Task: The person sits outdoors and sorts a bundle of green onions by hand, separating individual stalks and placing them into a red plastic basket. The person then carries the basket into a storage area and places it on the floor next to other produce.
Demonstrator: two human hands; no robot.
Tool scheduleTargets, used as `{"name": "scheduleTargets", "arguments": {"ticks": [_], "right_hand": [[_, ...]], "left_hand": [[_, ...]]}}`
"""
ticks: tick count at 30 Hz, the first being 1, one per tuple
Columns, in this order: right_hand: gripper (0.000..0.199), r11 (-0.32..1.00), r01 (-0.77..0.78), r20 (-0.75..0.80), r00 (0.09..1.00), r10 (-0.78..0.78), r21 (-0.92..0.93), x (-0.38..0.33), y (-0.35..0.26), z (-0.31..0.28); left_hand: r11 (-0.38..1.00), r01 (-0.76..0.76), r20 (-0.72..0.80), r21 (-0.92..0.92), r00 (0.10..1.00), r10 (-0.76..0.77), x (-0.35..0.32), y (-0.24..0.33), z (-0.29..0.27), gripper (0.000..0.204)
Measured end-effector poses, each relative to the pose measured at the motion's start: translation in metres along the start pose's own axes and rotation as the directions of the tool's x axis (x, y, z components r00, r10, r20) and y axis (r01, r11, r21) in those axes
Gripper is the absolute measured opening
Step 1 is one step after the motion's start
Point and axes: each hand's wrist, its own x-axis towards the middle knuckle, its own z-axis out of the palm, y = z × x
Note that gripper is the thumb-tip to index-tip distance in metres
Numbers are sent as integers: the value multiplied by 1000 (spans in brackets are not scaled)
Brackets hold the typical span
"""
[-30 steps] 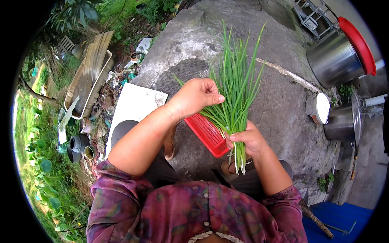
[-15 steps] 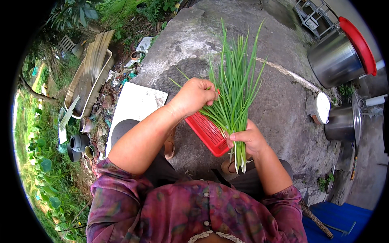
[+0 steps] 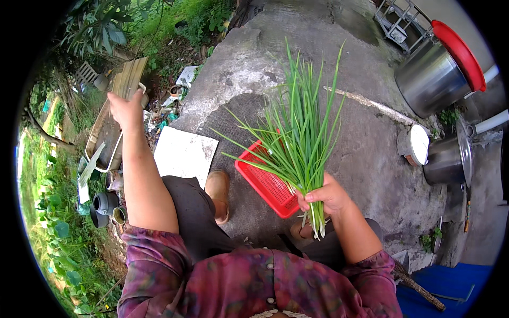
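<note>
Where rough grey concrete ground [image 3: 371, 143] fills the middle of the yard, dense greenery [image 3: 61, 228] borders it along the left. Blue sheet [image 3: 448, 278] at near right. Seated person, mottled purple shirt [image 3: 233, 281], dark trousers [image 3: 193, 212], knees apart.

Far right: large steel stockpot [image 3: 432, 79], a red basin-like cover [image 3: 458, 55] tilted across its top. Left side: long plastic tub [image 3: 95, 127], worn, with a tan corrugated panel [image 3: 130, 77] leaning over its far end. Smaller steel pot [image 3: 442, 161] at right, nearer than the stockpot; a white-lidded bucket [image 3: 420, 144] just beside it.

White board [image 3: 185, 153] flat on the ground, just left of the brown shoe [image 3: 216, 192]. Red slotted basket [image 3: 281, 206] between the feet, slightly beyond them.

Bunch of scallions [image 3: 305, 140] raised at centre, leaves fanned toward the far side, pale root ends hanging near. Its left leaves overlap the basket; contact there unclear.

Hands well apart. Right hand [image 3: 326, 196] clamped around the bunch just above the root ends, thumb across the stalks. Left hand [image 3: 127, 108] stretched out far left, near the tub and panel, thumb spread from fingers.
</note>
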Motion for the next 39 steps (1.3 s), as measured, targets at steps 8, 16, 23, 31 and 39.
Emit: {"name": "scheduleTargets", "arguments": {"ticks": [8,16,23,31,39], "right_hand": [[58,979,-133,-22,991,131,-152,7,0,8],[74,914,-83,-33,997,76,-398,10,8,-2],[80,871,-52,-35,999,40,-489,10,5,-2],[82,841,-118,-106,992,72,-528,8,4,0],[74,836,-11,-160,983,-92,-549,7,8,7]], "left_hand": [[560,-163,395,-812,554,733,-115,139,-45,22],[454,-335,217,-826,554,804,-131,157,-54,29],[393,-435,190,-810,440,878,-129,153,-48,28],[395,-408,219,-823,413,884,-134,153,-48,19],[502,-53,351,-863,653,671,-121,140,-40,7]]}}
